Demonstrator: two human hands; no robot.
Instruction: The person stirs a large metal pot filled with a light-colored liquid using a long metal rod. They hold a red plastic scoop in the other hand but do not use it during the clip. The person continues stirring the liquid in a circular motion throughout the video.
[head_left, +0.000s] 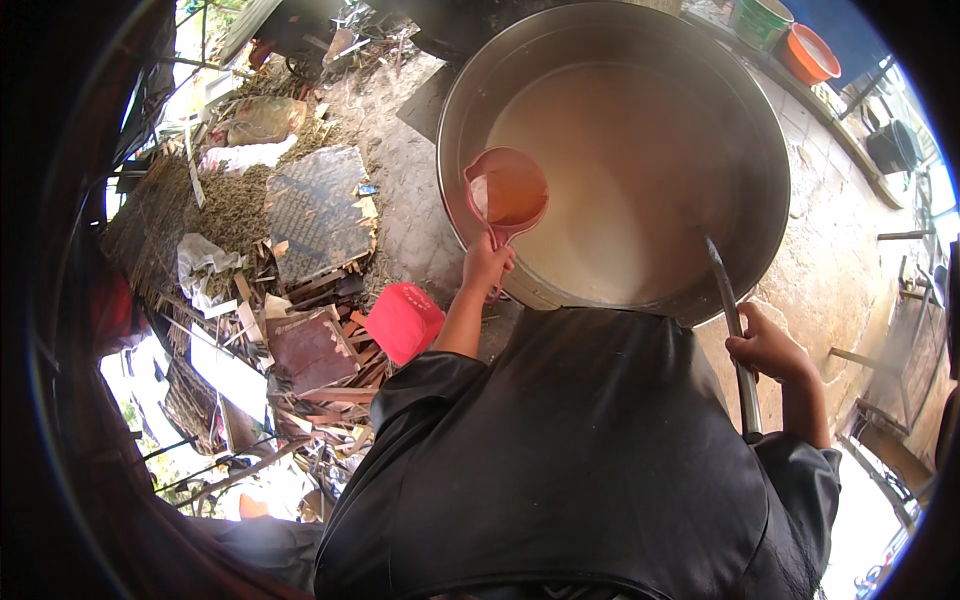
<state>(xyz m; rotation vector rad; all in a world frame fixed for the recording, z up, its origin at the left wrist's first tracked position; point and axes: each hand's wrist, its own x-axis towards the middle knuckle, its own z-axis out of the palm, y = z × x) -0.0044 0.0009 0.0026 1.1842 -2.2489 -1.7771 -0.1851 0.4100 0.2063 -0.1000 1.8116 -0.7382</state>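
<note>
A large round metal vat (765, 172) stands before me, holding a cloudy, pale tan liquid (600, 187). My left hand (486, 262) grips the handle of a reddish plastic dipper (517, 187) over the vat's left rim. Some pale matter shows at the left inside the dipper; how full it is I cannot tell. My right hand (772, 341) is closed around a long rod-like handle (724, 277) at the vat's right side. The rod's far end dips into the liquid, so its tip is hidden.
Left of the vat lie scrap wood (352, 352), worn boards (322, 214) and a red plastic container (405, 322). Beyond the vat at upper right stand a green bucket (759, 22) and an orange basin (811, 54). A dark bucket (892, 146) sits farther right.
</note>
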